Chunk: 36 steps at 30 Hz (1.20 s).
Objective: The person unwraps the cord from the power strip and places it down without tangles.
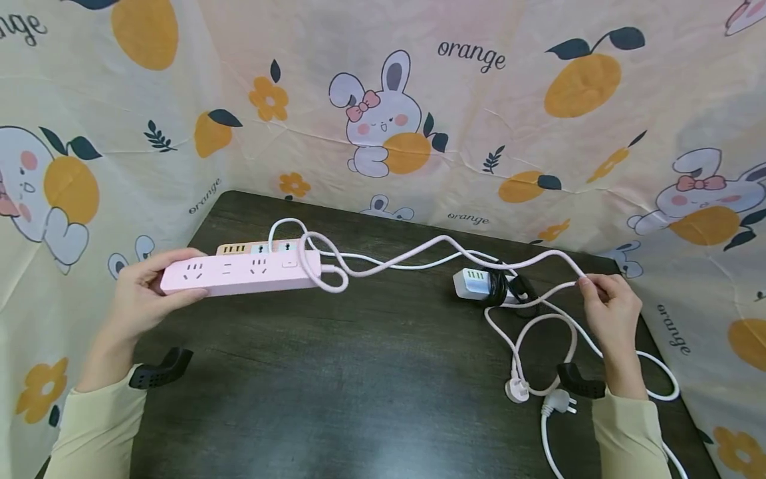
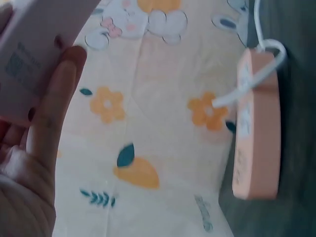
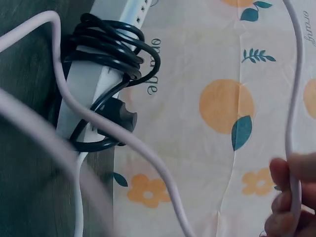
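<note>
A pink power strip [image 1: 239, 274] is held by its left end in my left hand [image 1: 157, 286], raised off the dark table with its socket face toward the head camera. In the left wrist view the thumb presses along the underside of the strip [image 2: 34, 64]. Its pale pink cord [image 1: 413, 251] loops once near the strip, then stretches right to my right hand [image 1: 613, 306], which pinches it between thumb and fingers. Beyond that hand the cord drops in loose coils to a white round plug [image 1: 516, 390] on the table.
Behind the pink strip lies an orange power strip [image 1: 235, 249] with a white cord [image 1: 419, 267]. A white power strip [image 1: 473, 284] wrapped in black cord [image 1: 498, 287] lies right of centre. Another white plug [image 1: 559, 402] lies near the right forearm. Printed cloth [image 1: 371, 40] hangs behind the table.
</note>
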### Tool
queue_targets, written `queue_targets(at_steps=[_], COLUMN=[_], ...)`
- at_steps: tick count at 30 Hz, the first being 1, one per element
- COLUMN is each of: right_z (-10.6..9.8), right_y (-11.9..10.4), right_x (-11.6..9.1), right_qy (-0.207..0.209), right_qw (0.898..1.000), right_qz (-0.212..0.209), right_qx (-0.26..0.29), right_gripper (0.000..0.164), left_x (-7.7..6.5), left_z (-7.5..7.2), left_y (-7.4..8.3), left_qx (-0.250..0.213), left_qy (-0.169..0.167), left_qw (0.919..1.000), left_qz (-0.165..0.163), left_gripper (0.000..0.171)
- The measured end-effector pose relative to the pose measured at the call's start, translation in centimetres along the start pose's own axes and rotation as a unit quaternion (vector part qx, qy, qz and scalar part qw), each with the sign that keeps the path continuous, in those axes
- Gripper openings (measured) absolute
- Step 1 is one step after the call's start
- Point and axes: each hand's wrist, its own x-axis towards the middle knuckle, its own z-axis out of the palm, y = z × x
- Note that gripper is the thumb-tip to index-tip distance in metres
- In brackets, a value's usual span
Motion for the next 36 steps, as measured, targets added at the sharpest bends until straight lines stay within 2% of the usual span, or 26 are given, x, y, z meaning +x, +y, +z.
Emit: queue_targets(at_steps=[4,7,10,11,14,17,21,24,28,30,33,36], right_z=[-0.5,-1.0,-1.7,-2.0,-2.9,-3.9,-4.7,-4.3,-3.5,-3.3,-2.9,-2.4], right_y=[0.5,1.0,1.4,1.5,1.9,2.7,4.8,8.3,10.7,9.6,8.6,7.7], right_x=[0.0,-0.3,-0.9,-1.2,-2.0,-3.0,-4.1,-4.9,-6.3,-7.0,-7.6,-8.1], right_qy=[0.044,0.058,0.051,0.043,-0.001,-0.077,-0.178,-0.224,-0.251,-0.26,-0.269,-0.275], right_qw=[0.998,0.997,0.998,0.998,1.0,0.997,0.982,0.971,0.961,0.959,0.955,0.952], right_qz=[0.036,0.044,0.044,0.045,0.029,-0.006,-0.049,-0.082,-0.102,-0.103,-0.117,-0.134], right_qx=[-0.009,-0.008,-0.009,-0.008,-0.012,-0.02,-0.021,0.024,0.056,0.037,0.044,0.023], right_gripper=[0.019,0.019,0.018,0.018,0.015,0.011,0.005,0.008,0.02,0.019,0.021,0.022], left_x=[-1.5,-2.8,-4.0,-4.3,-5.1,-5.7,-6.4,-6.8,-7.1,-7.2,-7.5,-7.8], left_z=[-1.1,-1.8,-2.4,-2.5,-2.8,-2.9,-2.7,-2.3,-1.8,-1.6,-1.5,-1.4], left_y=[0.0,-0.3,-0.8,-1.0,-1.5,-1.9,-2.3,-2.7,-3.1,-3.3,-3.8,-4.1], left_qx=[0.06,0.151,0.203,0.216,0.221,0.228,0.228,0.223,0.233,0.237,0.242,0.248], left_qy=[-0.018,-0.015,-0.012,-0.012,-0.008,-0.001,0.001,0.002,0.008,0.009,0.01,0.005], left_qw=[0.9977,0.9873,0.9772,0.9742,0.972,0.9695,0.9684,0.9689,0.9658,0.964,0.9611,0.9571], left_qz=[-0.026,-0.046,-0.06,-0.065,-0.08,-0.091,-0.1,-0.106,-0.114,-0.121,-0.132,-0.149], left_gripper=[0.045,0.047,0.048,0.049,0.049,0.049,0.049,0.048,0.046,0.046,0.045,0.045])
